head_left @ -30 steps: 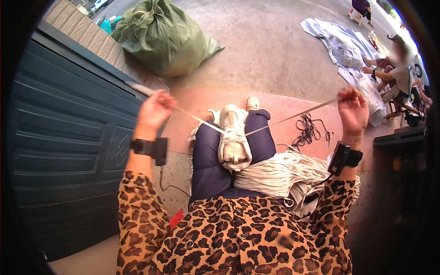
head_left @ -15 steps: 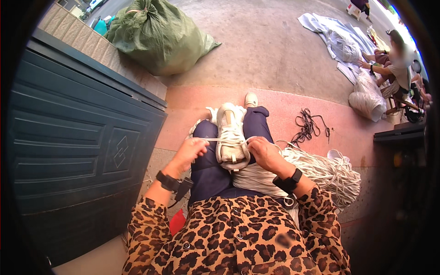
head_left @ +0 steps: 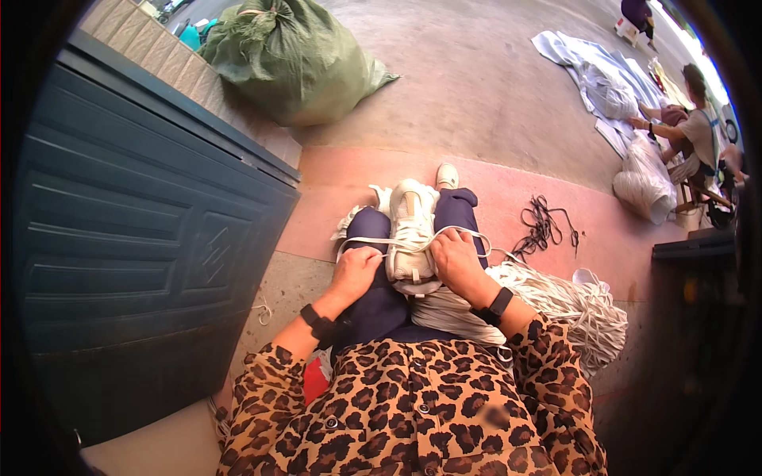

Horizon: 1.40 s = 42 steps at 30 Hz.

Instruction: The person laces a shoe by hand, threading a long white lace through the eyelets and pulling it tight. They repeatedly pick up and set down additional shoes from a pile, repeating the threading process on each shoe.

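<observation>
From the head view, I see the cream shoe (head_left: 412,216) resting on the person's thighs, just to the right of the left hand (head_left: 359,268) and touching or nearly touching the right hand (head_left: 454,252). A second ago both arms were flung wide, the lace (head_left: 369,239) taut out to either side; half a second ago it ran straight across between the hands. Now both hands have drawn in close and the lace hangs slacker, arching over the left hand and bowing in a loop beyond the right. The left hand is curled nearly closed, thumb and finger pinching the lace. The right hand is bent inward, fingertips closed on the lace at the shoe's side; its exact grip is too small to make out. Beside the right forearm, the thick bundle of pale laces (head_left: 567,309) lies as it did, with the tangled black cord (head_left: 541,226) beyond that hand on the pink floor (head_left: 357,170).
</observation>
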Tool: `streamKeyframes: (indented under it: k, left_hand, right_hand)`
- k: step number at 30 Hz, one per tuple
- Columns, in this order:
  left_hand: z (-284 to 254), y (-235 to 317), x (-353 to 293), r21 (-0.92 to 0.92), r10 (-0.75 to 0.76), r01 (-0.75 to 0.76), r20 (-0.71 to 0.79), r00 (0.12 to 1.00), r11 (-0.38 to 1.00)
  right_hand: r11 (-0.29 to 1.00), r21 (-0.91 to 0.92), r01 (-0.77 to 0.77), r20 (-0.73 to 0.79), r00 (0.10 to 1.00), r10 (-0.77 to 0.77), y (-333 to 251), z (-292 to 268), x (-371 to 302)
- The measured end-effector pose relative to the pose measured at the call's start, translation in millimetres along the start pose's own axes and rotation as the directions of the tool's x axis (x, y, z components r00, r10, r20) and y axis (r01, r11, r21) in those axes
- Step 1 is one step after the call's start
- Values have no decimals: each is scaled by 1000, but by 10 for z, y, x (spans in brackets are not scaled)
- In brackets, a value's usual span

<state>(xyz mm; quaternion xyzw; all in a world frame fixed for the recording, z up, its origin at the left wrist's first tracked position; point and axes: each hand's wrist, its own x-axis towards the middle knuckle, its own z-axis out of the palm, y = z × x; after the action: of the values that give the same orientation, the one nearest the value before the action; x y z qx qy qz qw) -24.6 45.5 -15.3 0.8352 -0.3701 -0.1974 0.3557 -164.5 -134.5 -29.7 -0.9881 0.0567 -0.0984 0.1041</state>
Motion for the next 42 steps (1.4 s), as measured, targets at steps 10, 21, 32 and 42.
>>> streamKeyframes:
  k: [10,21,32,42]
  left_hand:
    - [9,152,40,361,280,-243,-53,959,901]
    - [-54,241,195,551,445,-471,192,875,689]
    - [-2,225,227,490,358,-391,164,919,779]
    - [66,401,-52,499,264,-177,-108,959,848]
  right_hand:
    - [973,139,-182,-76,978,194,10,1,-57]
    - [977,120,-176,-70,980,185,12,2,-46]
    - [968,167,-189,-93,974,207,34,1,-51]
    - [987,46,-152,-96,983,156,-151,-227,-51]
